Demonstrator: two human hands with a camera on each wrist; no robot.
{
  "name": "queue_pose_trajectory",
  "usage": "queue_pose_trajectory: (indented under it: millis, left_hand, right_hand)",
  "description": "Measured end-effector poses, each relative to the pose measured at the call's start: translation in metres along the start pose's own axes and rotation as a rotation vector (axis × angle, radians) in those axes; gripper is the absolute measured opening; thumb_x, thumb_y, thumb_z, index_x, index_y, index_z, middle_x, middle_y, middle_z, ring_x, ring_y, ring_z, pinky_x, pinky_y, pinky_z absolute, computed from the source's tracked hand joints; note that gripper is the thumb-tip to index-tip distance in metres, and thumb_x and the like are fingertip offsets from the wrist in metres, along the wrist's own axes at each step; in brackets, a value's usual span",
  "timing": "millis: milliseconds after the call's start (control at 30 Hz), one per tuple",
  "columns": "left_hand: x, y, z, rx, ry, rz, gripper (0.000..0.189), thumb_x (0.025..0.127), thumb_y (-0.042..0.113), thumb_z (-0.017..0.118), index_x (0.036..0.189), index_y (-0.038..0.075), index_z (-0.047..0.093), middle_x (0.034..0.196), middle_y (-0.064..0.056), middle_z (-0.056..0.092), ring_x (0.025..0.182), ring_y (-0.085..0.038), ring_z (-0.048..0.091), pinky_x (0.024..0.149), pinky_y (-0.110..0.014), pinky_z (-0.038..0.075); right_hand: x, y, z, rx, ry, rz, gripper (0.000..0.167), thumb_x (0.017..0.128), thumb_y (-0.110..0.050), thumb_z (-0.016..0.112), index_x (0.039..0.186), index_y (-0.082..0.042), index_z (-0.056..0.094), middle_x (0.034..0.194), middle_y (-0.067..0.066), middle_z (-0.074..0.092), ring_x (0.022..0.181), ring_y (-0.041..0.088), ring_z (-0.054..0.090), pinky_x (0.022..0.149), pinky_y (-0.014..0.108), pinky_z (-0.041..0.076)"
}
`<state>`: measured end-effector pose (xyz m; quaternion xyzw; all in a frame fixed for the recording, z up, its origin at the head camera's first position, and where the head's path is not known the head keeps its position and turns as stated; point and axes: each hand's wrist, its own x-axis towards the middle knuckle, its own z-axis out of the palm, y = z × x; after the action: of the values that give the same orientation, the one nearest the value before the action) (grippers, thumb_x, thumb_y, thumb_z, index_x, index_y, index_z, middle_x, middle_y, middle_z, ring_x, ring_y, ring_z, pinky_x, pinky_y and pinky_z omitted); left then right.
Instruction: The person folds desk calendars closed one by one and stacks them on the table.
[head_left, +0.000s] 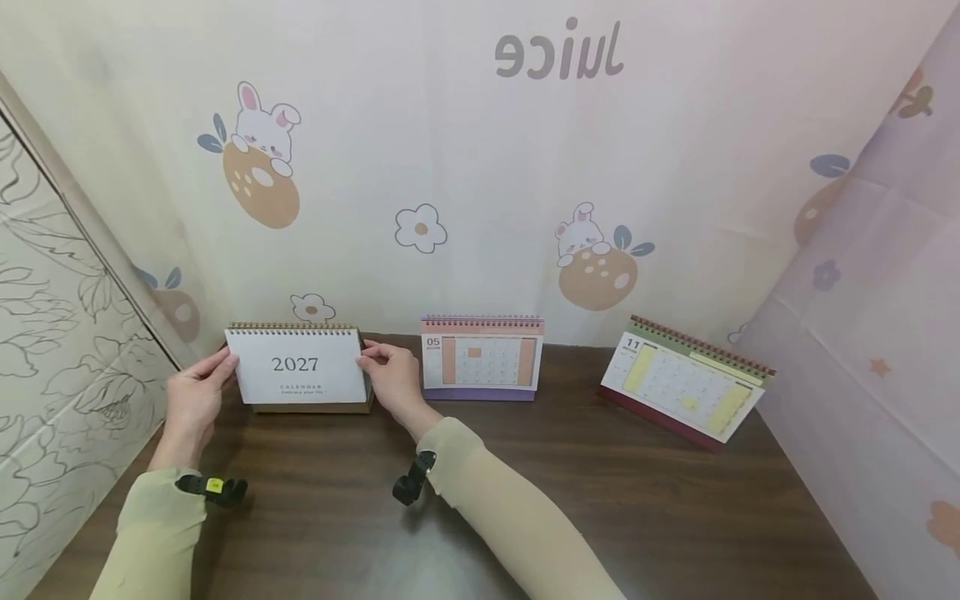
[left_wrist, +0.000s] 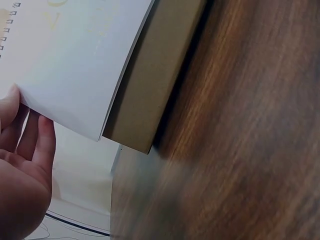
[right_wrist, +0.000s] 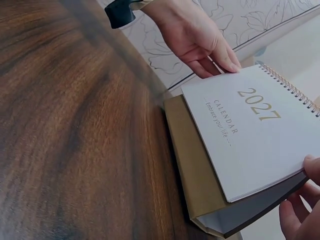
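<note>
A white desk calendar marked 2027 stands on a brown card base at the left of the table, its gold wire binding along the top. My left hand holds its left edge, thumb on the front page and fingers behind. At the opposite edge my right hand pinches it the same way, thumb in front. In the right wrist view the calendar's base shows a hollow, open side, and the thumb lies at the page edge. The left wrist view shows the base close on the wood.
A pink and purple calendar stands just right of my right hand. Farther right, a green and red calendar sits at an angle. Behind them hangs a printed curtain; the dark wooden table spreads in front.
</note>
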<state>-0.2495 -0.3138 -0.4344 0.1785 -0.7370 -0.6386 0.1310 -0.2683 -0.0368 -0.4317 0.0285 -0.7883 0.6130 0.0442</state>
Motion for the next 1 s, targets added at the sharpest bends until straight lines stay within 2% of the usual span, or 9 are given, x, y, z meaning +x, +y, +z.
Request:
queue_pose_trajectory:
  millis: [100,267,467,567,733,833,1000]
  left_hand:
    - [-0.003,0.001,-0.001,-0.005,0.006,0.018,0.050,0.096,0.031,0.065,0.140,0.009,0.055,0.146,-0.006,0.049,0.127,-0.012,0.054,0.089,-0.014,0.046]
    - [-0.007,0.002,-0.004,-0.063,-0.018,0.077,0.048,0.093,0.026,0.069,0.135,0.006,0.058,0.139,-0.005,0.054,0.116,-0.004,0.060,0.081,-0.011,0.048]
    - [-0.015,0.006,-0.008,-0.073,-0.068,0.147,0.046,0.092,0.021,0.071,0.133,0.004,0.059,0.136,-0.004,0.056,0.109,0.001,0.061,0.082,-0.015,0.048]
    - [-0.019,0.008,-0.009,-0.085,-0.083,0.167,0.044,0.091,0.019,0.073,0.131,0.004,0.062,0.133,-0.002,0.058,0.102,0.005,0.062,0.081,-0.016,0.050]
    - [-0.028,0.011,-0.010,-0.156,-0.121,0.195,0.036,0.090,0.012,0.074,0.124,0.005,0.067,0.109,0.013,0.070,0.091,0.008,0.064,0.078,-0.019,0.051]
    - [-0.033,0.013,-0.009,-0.198,-0.133,0.213,0.032,0.089,0.007,0.074,0.120,0.005,0.070,0.095,0.019,0.071,0.088,0.006,0.066,0.075,-0.020,0.052]
    - [-0.044,0.017,-0.006,-0.180,-0.143,0.250,0.030,0.089,0.006,0.074,0.119,0.005,0.071,0.092,0.020,0.071,0.086,0.004,0.067,0.071,-0.019,0.052]
  right_hand:
    - [-0.003,-0.002,-0.001,0.009,0.000,0.012,0.004,0.091,-0.018,0.075,0.094,-0.018,0.078,0.117,-0.020,0.068,0.119,0.011,0.060,0.098,0.031,0.048]
    - [-0.008,-0.005,-0.003,0.040,0.016,0.020,0.004,0.090,-0.015,0.076,0.093,-0.015,0.078,0.116,-0.017,0.069,0.119,0.013,0.061,0.099,0.032,0.047]
    - [-0.016,-0.009,-0.011,0.075,0.009,0.001,0.003,0.090,-0.010,0.074,0.092,-0.010,0.077,0.117,-0.009,0.071,0.112,0.012,0.064,0.093,0.028,0.050]
    - [-0.021,-0.012,-0.016,0.074,0.003,0.003,0.003,0.091,-0.010,0.074,0.092,-0.010,0.077,0.117,-0.009,0.071,0.111,0.011,0.065,0.092,0.028,0.051]
    - [-0.029,-0.018,-0.027,0.073,0.004,0.025,0.003,0.091,-0.012,0.074,0.090,-0.013,0.077,0.116,-0.011,0.071,0.109,0.010,0.065,0.091,0.028,0.052]
    - [-0.033,-0.020,-0.033,0.093,0.001,0.025,0.002,0.090,-0.011,0.074,0.091,-0.011,0.076,0.115,-0.010,0.071,0.108,0.011,0.065,0.091,0.029,0.052]
    - [-0.038,-0.023,-0.042,0.098,0.003,0.022,0.003,0.090,-0.011,0.074,0.092,-0.009,0.076,0.115,-0.010,0.071,0.110,0.011,0.064,0.092,0.030,0.051]
